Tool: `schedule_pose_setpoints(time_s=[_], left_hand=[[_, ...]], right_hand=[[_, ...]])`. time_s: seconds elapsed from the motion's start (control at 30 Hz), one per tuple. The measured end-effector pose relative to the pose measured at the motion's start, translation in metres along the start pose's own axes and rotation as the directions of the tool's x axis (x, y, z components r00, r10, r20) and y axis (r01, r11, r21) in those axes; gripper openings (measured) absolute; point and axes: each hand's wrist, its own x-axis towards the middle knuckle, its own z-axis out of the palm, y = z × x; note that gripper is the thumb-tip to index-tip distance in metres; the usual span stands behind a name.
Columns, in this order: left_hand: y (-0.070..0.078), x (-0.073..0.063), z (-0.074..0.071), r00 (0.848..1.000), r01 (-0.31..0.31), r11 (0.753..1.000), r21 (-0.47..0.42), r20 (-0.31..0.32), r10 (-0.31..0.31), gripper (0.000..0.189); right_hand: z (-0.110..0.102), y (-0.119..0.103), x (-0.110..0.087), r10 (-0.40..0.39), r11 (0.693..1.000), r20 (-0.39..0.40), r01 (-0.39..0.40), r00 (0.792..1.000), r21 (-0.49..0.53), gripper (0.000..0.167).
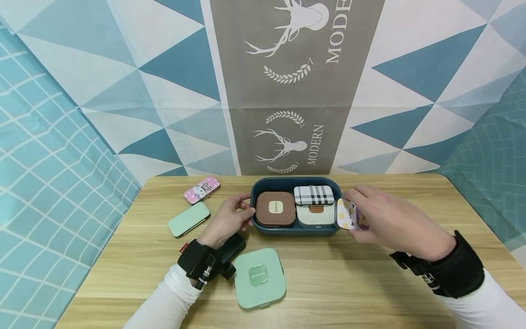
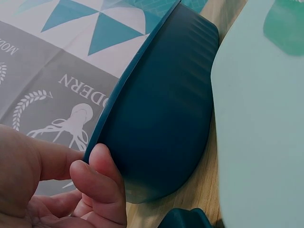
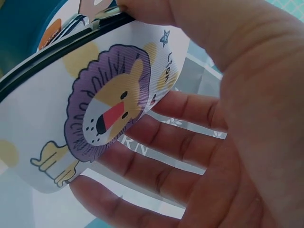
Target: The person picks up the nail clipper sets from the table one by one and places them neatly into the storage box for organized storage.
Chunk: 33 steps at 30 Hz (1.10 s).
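Observation:
My left hand pinches the left rim of a dark blue oval bin between thumb and fingers. In my right hand is a white manicure case with a lion print, held by its edges at the bin's right end. Inside the bin sit a brown square case and a white case. A black-and-white plaid case lies over the back part of the white one. In the left wrist view the bin's outer wall fills the middle.
A pink cartoon case and a mint oblong case lie left of the bin on the wooden table. A mint square case lies in front. Patterned cloth hangs behind the table.

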Motion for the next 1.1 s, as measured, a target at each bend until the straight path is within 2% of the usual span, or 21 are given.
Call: schedule_pose_setpoints(time_s=[0.37, 0.7, 0.87, 1.1], left_hand=[[0.000, 0.000, 0.000, 1.000, -0.005, 1.000, 0.004, 0.000, 0.005, 0.055], [0.000, 0.000, 0.000, 1.000, 0.001, 1.000, -0.001, -0.002, -0.001, 0.055], [0.000, 0.000, 0.000, 1.000, 0.007, 1.000, -0.005, -0.003, -0.007, 0.055], [0.000, 0.001, 0.000, 1.000, 0.017, 1.000, -0.004, -0.010, -0.017, 0.055]], right_hand=[[0.002, -0.001, 0.011, -0.038, 0.999, -0.025, 0.038, 0.999, 0.009, 0.057], [0.004, -0.004, 0.022, -0.006, 0.999, 0.019, 0.005, 1.000, 0.046, 0.061], [0.008, -0.003, 0.029, -0.024, 0.997, 0.011, 0.023, 1.000, 0.072, 0.058], [0.012, -0.002, 0.037, -0.032, 0.992, 0.038, 0.027, 0.999, 0.125, 0.057]])
